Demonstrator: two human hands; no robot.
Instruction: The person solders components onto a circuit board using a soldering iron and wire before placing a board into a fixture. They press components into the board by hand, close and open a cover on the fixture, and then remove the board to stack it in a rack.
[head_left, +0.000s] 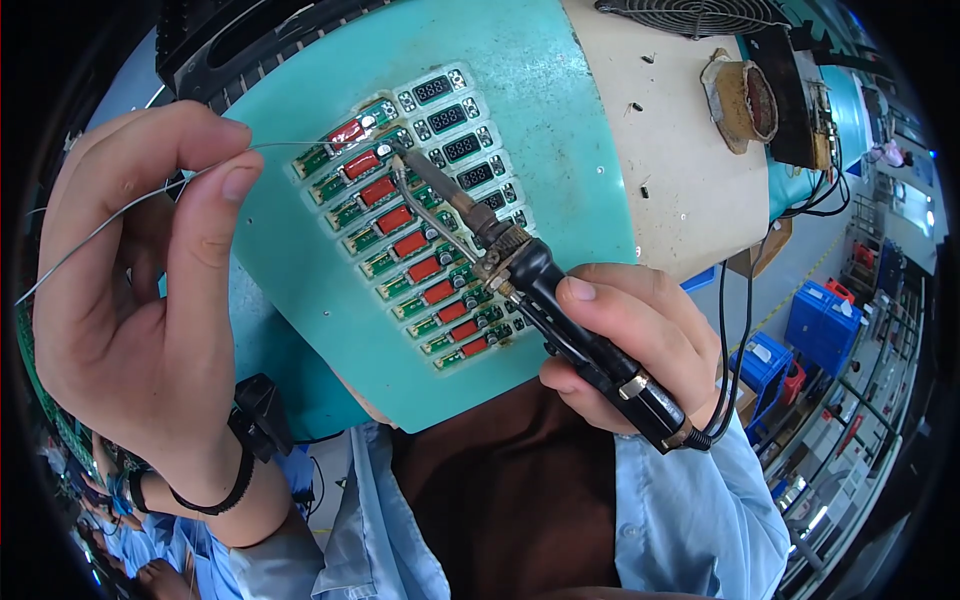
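Note:
In my right hand (640, 345) is a black soldering iron (545, 275) with a thin metal tube running along its shaft. The iron points up and left, its tip at the upper part of a row of small circuit boards (423, 268). My left hand (160, 220) pinches a thin solder wire (100, 228) between thumb and forefinger. The wire's free end reaches right, over the top boards, close to the iron's tip. Red rectangular components, round capacitors and black digit displays (462, 148) sit on the boards, which lie in slots of a turquoise panel (540, 110).
A beige board (670, 150) with dark specks lies right of the panel. Beyond it stand a worn round holder (745, 100) and a fan grille (700, 12). Black cables hang from the iron at right. Blue crates (822, 315) stand on the floor; other people sit at lower left.

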